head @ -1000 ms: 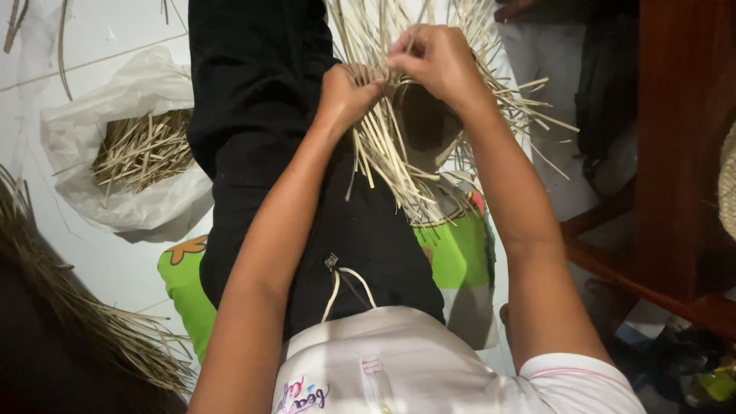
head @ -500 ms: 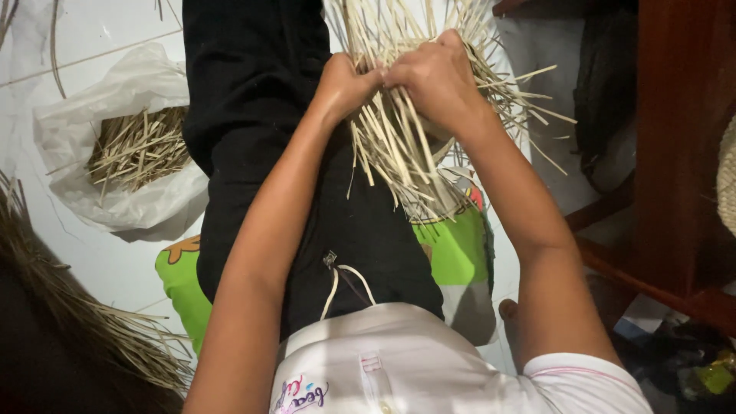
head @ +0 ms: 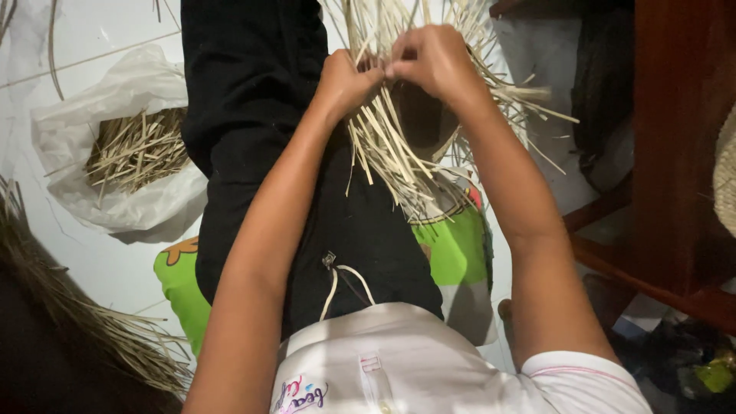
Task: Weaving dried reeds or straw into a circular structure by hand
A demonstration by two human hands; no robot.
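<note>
I sit on a white tiled floor (head: 100,268) with my legs stretched out in black trousers (head: 253,138), a green cushion (head: 460,253) under me. To my right stands a dark wooden frame (head: 675,153). On the floor by my left leg lies a white plastic bag (head: 115,207), open, with short cut straws (head: 138,149) heaped inside it. At the near left corner of the floor a bundle of long dry fibre (head: 92,330) fans out.

Over my lap, held up in front of me, is the weave (head: 399,153): a mass of pale flat strips whose loose ends splay down toward the cushion and out to the right. Both hands meet at its upper part. My left hand (head: 345,80) is closed, fingers curled tight on a pinch of strips. My right hand (head: 437,61) is closed too, thumb and fingertips pressed on strips just beside the left, so the two hands touch.

To do this well, I judge that I should keep the grip close to the crossing point, so the strips stay flat and do not twist. I would hold the left pinch firm as an anchor, work with the right, and let the loose ends hang free rather than bend sharply, since dry strips may crack.
</note>
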